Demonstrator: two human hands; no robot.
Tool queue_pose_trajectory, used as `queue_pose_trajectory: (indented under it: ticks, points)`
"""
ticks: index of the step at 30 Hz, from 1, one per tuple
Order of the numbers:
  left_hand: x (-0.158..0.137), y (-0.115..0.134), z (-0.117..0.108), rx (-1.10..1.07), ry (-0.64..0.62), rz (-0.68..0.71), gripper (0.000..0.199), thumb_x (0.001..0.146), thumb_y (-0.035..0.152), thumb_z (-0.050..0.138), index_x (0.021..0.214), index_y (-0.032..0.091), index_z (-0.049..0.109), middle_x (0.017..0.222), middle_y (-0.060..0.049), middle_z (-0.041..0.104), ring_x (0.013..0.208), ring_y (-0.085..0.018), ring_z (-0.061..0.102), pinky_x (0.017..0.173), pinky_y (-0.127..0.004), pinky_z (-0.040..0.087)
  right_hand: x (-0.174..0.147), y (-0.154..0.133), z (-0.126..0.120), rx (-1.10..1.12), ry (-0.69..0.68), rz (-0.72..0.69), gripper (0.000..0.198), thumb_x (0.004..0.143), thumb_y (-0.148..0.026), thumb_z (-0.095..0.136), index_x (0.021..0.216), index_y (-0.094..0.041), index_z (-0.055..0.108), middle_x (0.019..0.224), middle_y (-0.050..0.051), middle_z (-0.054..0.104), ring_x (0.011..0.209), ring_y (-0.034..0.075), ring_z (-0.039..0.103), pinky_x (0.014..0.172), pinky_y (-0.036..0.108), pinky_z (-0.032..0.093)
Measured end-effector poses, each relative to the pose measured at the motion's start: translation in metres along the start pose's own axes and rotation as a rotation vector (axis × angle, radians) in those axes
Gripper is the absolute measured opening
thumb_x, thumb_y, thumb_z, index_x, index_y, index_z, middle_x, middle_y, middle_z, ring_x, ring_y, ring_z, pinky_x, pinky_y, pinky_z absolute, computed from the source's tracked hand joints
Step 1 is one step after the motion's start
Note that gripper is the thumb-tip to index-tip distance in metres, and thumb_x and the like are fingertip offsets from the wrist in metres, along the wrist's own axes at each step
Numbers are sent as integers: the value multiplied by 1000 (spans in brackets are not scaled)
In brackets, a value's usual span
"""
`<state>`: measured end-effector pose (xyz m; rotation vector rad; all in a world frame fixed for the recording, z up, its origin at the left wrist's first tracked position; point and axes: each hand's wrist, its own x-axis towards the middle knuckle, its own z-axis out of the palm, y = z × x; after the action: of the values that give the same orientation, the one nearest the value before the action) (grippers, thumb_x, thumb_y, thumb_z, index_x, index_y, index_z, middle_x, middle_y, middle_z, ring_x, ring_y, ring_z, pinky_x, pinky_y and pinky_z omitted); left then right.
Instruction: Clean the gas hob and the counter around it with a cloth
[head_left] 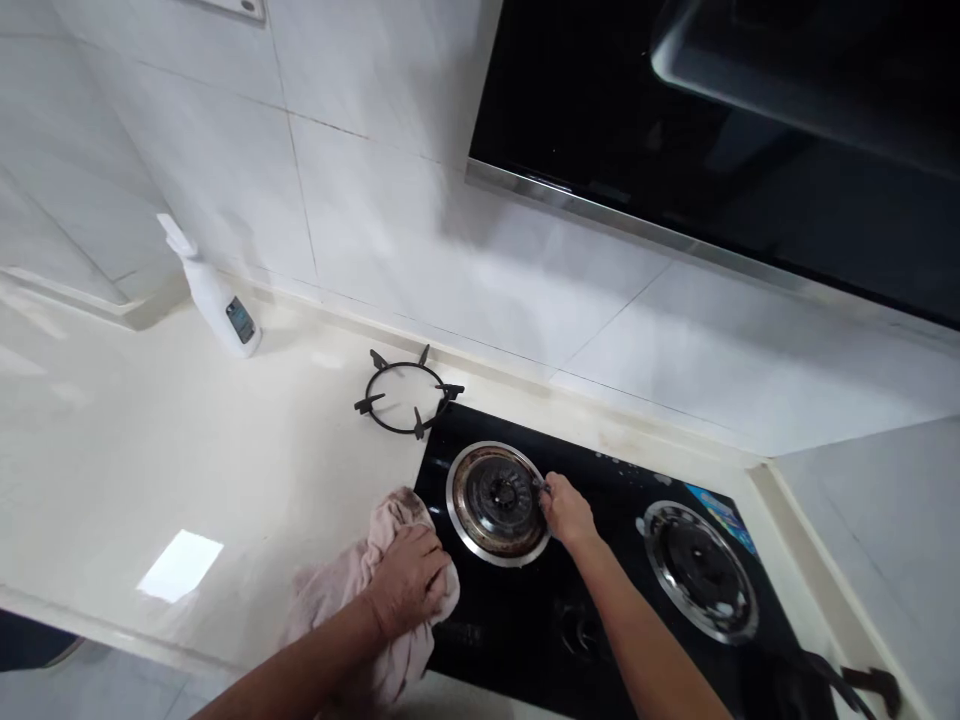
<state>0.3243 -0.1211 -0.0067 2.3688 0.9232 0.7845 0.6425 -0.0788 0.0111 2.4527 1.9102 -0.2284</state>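
Observation:
My left hand is closed over a bunched pink cloth, which lies across the left edge of the black glass gas stove. Bent fingers of my right hand pinch at the right rim of the left burner. A small dark bit shows at those fingertips, but I cannot make out what it is. Brown stains ring this burner inside its shiny metal rim, and no pan support sits on it. A black pan support rests behind it, partly on the counter and touching the stove's back left corner.
A white spray bottle stands on the cream counter near the tiled wall. The right burner is also uncovered, with whitish spots around it. A dark range hood overhangs the back. Black metal parts lie at lower right.

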Motion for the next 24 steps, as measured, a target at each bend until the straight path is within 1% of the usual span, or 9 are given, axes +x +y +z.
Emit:
queue_pose_trajectory:
  ticks: [3,5,8,10,13,17,19,21,24]
  points:
    - [1,0,-1,0,-12,-3,15,85,16,51,91,20,65,89,-6,60,90,-22,50,83,-40,40,-44,-9,13,-6,4,51,14,94,-19,43,100,-19,56,103,6,61,81,14,59,66,25,33]
    - [1,0,-1,1,-19,-9,15,85,15,51,90,20,65,89,-6,60,90,-22,50,84,-40,40,-71,-19,26,10,5,52,13,93,-19,44,99,-19,56,102,6,62,82,14,60,66,25,34]
    - [1,0,1,2,-18,-14,14,85,15,52,88,20,64,89,-5,60,90,-22,50,83,-41,40,-96,-26,42,99,52,20,11,92,-21,45,95,-22,55,96,3,62,82,15,61,68,24,37]
    - [1,-1,2,0,-9,-7,14,84,15,52,88,20,65,89,-5,60,90,-22,50,83,-41,39,-93,-20,46,136,126,24,11,92,-21,44,92,-22,55,91,3,60,80,15,59,68,25,37]
    - [1,-2,3,-3,-1,2,16,84,15,52,90,20,65,89,-6,61,90,-22,50,84,-41,39,-60,-1,38,120,209,45,13,92,-22,43,89,-21,55,89,3,56,78,15,55,68,26,36]
    - [1,-2,3,12,-19,1,16,85,15,51,91,20,65,90,-6,61,91,-22,50,84,-41,39,4,23,18,138,194,-15,14,93,-23,45,88,-21,58,91,2,55,82,15,52,71,26,34]
    - [1,-2,2,23,-27,-2,16,85,16,52,92,20,65,90,-6,61,91,-23,51,84,-41,40,19,28,13,151,181,-45,14,92,-24,47,89,-22,60,91,1,56,82,14,51,71,26,34]
    - [1,-1,1,24,-27,1,15,85,16,51,92,20,64,90,-6,61,91,-23,51,84,-41,40,10,28,14,153,184,-47,15,93,-24,46,90,-22,61,91,2,56,83,15,51,72,26,34]
    - [0,-1,1,24,-18,7,16,86,16,50,92,20,64,90,-6,61,91,-22,51,84,-41,40,-38,21,28,136,197,-30,18,94,-24,43,88,-20,60,90,4,56,82,16,51,73,27,36]
